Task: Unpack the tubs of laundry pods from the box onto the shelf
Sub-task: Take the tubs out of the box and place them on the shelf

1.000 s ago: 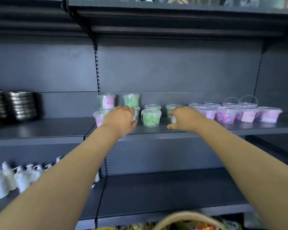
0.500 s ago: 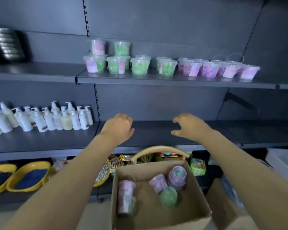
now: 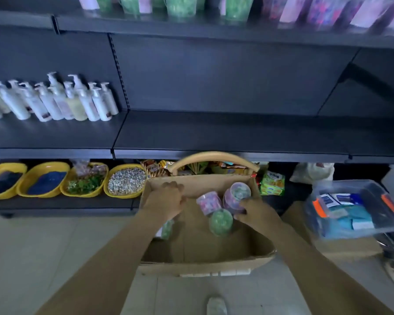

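Observation:
An open cardboard box [image 3: 205,264] stands on the floor in front of me. Inside lie a pink tub [image 3: 208,202], a lilac tub [image 3: 236,195] and a green tub [image 3: 221,222]. My right hand [image 3: 255,210] grips the lilac tub at its base. My left hand [image 3: 166,201] curls down over a tub at the box's left side and hides most of it; only a green part [image 3: 167,228] shows under the wrist. Several tubs [image 3: 180,5], blurred, stand on the top shelf [image 3: 214,30].
White pump bottles [image 3: 55,101] fill the left of the middle shelf [image 3: 214,135]. Yellow bowls [image 3: 125,180] line the bottom shelf. A basket handle [image 3: 214,156] arches behind the box. A clear plastic bin [image 3: 355,205] sits on another box at the right.
Both hands left the tubs on the top shelf and dropped into the box. My view swung down from the shelf to the floor.

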`<state>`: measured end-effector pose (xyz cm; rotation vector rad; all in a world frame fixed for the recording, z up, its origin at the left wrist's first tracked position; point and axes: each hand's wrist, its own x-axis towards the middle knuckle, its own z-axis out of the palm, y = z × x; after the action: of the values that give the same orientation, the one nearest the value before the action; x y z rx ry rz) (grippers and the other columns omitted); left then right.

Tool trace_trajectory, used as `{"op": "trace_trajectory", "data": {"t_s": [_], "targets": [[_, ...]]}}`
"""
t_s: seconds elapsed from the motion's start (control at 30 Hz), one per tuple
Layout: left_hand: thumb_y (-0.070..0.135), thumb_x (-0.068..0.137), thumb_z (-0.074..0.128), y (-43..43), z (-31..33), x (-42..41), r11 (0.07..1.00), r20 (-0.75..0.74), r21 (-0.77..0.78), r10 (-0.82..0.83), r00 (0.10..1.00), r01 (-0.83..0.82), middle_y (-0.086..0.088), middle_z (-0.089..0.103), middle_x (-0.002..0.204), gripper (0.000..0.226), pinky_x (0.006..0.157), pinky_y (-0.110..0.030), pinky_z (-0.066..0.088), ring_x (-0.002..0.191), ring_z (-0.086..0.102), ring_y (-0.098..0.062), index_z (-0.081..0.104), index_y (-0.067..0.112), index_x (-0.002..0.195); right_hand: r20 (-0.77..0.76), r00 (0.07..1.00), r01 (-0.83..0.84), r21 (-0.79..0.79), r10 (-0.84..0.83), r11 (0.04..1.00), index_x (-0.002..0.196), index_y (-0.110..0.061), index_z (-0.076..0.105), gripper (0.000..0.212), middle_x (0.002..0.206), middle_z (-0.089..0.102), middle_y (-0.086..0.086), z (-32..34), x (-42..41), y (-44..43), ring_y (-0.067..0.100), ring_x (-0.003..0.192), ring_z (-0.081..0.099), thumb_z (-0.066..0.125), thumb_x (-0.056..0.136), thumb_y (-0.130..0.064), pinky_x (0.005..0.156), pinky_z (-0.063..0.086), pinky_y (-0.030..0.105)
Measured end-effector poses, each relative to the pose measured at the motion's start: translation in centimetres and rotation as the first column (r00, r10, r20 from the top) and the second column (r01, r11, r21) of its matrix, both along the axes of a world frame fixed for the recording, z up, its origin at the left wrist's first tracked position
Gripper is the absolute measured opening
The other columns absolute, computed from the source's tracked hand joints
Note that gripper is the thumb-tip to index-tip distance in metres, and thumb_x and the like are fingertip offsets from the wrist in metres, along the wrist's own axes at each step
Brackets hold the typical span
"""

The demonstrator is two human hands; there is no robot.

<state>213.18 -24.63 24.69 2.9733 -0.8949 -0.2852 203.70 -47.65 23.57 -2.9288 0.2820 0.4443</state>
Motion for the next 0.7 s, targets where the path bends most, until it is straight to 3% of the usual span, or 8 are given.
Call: {"op": "trace_trajectory", "data": {"t_s": [0.1, 0.17, 0.27, 0.3, 0.4, 0.5, 0.7], "targets": [[0.035, 0.095, 0.038, -2.0, -4.5, 0.9, 0.998, -0.096, 0.031, 0.051, 0.994, -0.049, -0.002, 0.057, 0.124, 0.036, 0.102, -0.037, 0.039, 0.117, 0.051, -0.022, 0.054, 0.017, 0.122, -0.042, 0.999, 0.038, 0.109, -0.034, 0.993, 0.107, -0.012, 0.061, 0.034, 0.108, 0.065, 0.005, -4.7, 1.2, -2.5, 0.022, 0.108, 0.057, 0.058, 0.087, -0.04, 0.099, 0.038, 0.032], [0.034, 0.096, 0.036, -2.9, -7.1, 1.1, 0.992, -0.191, 0.016, 0.124, 0.974, -0.123, -0.006, 0.056, 0.127, 0.041, 0.098, -0.031, 0.039, 0.118, 0.051, -0.023, 0.049, 0.014, 0.13, -0.066, 0.997, 0.053, 0.131, -0.045, 0.99, 0.108, -0.012, 0.061, 0.032, 0.109, 0.066, 0.003, -7.1, 1.9, -3.7, 0.02, 0.105, 0.058, 0.057, 0.089, -0.038, 0.092, 0.039, 0.027], [0.05, 0.088, 0.016, -4.2, -11.1, 1.2, 0.963, -0.321, -0.057, 0.232, 0.918, -0.263, -0.009, 0.063, 0.115, 0.063, 0.091, -0.032, 0.045, 0.107, 0.059, -0.024, 0.054, 0.013, 0.123, -0.098, 0.993, 0.073, 0.152, -0.059, 0.986, 0.112, -0.016, 0.059, 0.029, 0.111, 0.066, 0.0, -10.4, 3.4, -5.6, 0.017, 0.105, 0.059, 0.05, 0.093, -0.036, 0.08, 0.037, 0.024], [0.049, 0.088, 0.019, -4.5, -12.5, 1.3, 0.938, -0.381, -0.076, 0.286, 0.879, -0.338, -0.009, 0.065, 0.11, 0.061, 0.089, -0.032, 0.045, 0.105, 0.06, -0.025, 0.058, 0.012, 0.115, -0.137, 0.987, 0.11, 0.188, -0.085, 0.976, 0.111, -0.016, 0.059, 0.027, 0.11, 0.066, 0.001, -11.7, 3.8, -6.0, 0.017, 0.104, 0.059, 0.05, 0.094, -0.035, 0.075, 0.035, 0.023], [0.022, 0.093, 0.049, -5.6, -15.7, 1.8, 0.856, -0.479, -0.139, 0.382, 0.79, -0.498, -0.008, 0.067, 0.103, 0.022, 0.083, -0.027, 0.043, 0.099, 0.061, -0.023, 0.064, 0.008, 0.102, -0.222, 0.959, 0.235, 0.284, -0.174, 0.93, 0.102, -0.014, 0.06, 0.023, 0.101, 0.067, 0.004, -15.4, 5.1, -6.6, 0.02, 0.096, 0.062, 0.052, 0.093, -0.033, 0.068, 0.036, 0.025], [0.015, 0.092, 0.052, -6.3, -18.7, 2.2, 0.794, -0.558, -0.154, 0.422, 0.714, -0.589, -0.009, 0.068, 0.1, 0.017, 0.068, -0.017, 0.037, 0.087, 0.059, -0.017, 0.065, 0.005, 0.098, -0.27, 0.935, 0.317, 0.338, -0.232, 0.886, 0.104, -0.015, 0.061, 0.025, 0.099, 0.069, 0.004, -19.2, 6.1, -6.7, 0.02, 0.092, 0.063, 0.053, 0.092, -0.035, 0.072, 0.047, 0.03], [0.019, 0.094, 0.046, -7.5, -25.3, 3.1, 0.784, -0.59, 0.043, 0.521, 0.618, -0.62, -0.017, 0.065, 0.106, 0.017, 0.077, -0.023, 0.035, 0.104, 0.059, -0.029, 0.057, 0.014, 0.083, -0.296, 0.87, 0.482, 0.333, -0.395, 0.81, 0.125, -0.009, 0.052, 0.048, 0.11, 0.064, 0.01, -25.6, 8.7, -5.9, 0.027, 0.103, 0.061, 0.06, 0.088, -0.038, 0.086, 0.048, 0.036]]}}
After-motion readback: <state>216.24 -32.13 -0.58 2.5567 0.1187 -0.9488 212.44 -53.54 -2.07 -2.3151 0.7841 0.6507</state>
